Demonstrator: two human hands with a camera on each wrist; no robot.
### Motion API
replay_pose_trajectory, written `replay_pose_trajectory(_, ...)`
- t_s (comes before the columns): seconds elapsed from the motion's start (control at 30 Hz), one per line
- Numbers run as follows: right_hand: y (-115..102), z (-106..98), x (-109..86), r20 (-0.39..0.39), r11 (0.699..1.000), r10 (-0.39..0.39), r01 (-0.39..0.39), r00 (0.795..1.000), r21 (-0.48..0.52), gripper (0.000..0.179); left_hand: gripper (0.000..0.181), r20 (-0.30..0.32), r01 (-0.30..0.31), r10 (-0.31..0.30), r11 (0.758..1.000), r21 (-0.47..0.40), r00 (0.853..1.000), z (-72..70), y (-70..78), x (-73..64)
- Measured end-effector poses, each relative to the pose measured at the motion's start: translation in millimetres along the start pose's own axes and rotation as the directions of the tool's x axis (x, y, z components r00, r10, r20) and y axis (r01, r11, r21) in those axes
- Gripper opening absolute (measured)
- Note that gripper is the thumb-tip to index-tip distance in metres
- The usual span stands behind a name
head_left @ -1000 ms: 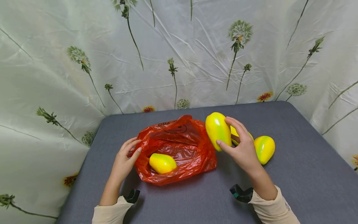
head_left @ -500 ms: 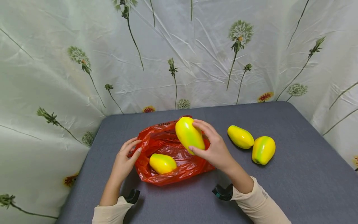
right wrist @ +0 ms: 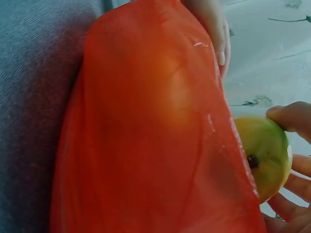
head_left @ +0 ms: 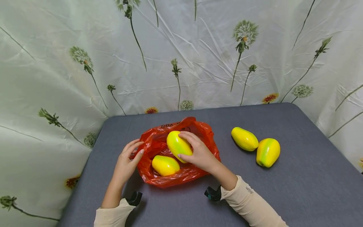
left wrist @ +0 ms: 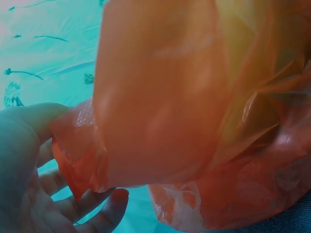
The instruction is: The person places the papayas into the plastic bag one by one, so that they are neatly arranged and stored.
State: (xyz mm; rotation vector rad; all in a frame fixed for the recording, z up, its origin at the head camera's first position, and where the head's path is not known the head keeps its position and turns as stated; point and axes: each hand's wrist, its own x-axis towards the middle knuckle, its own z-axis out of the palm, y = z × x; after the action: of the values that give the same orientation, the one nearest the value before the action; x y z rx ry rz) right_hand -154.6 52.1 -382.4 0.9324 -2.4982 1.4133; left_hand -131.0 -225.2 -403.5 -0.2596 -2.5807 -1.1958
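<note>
A red plastic bag (head_left: 199,171) lies on the table with its mouth spread upward. My left hand (head_left: 127,162) holds the bag's left edge; in the left wrist view, a fold of red plastic (left wrist: 80,145) passes between thumb and fingers. Over the bag's mouth, my right hand (head_left: 198,153) grips a yellow-green papaya (head_left: 178,145), tilted, thumb on its near side and fingers on its far side. Another papaya (head_left: 165,165) lies inside the bag at the left. From the right wrist camera, the bag's wall partly hides the held papaya (right wrist: 265,155), whose dark stem end shows.
Two more papayas lie close together on the grey table (head_left: 306,189) to the right: one yellow papaya (head_left: 244,139) and one papaya with a green stripe (head_left: 267,152). A floral curtain (head_left: 210,63) hangs behind the table and along its sides.
My right hand has carried the papaya left from beside the bag and lowered it into the bag's mouth. The left hand stays at the bag's edge.
</note>
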Motion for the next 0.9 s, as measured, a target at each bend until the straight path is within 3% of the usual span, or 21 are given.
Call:
replay_pose_trajectory(0.43,10.0,-4.3,-13.9,0.091,0.995,0.085,-0.079,0.992,-0.065,0.061,0.032,0.003,0.024,-0.024,1.000,-0.016,1.000,-0.3,2.0,0.0)
replay_pose_trajectory(0.9,20.3,2.4,-15.5,0.151,0.995,0.094,-0.088,0.984,-0.045,0.051,0.033,0.006,0.033,-0.033,0.999,-0.019,0.999,-0.1,2.4,0.0)
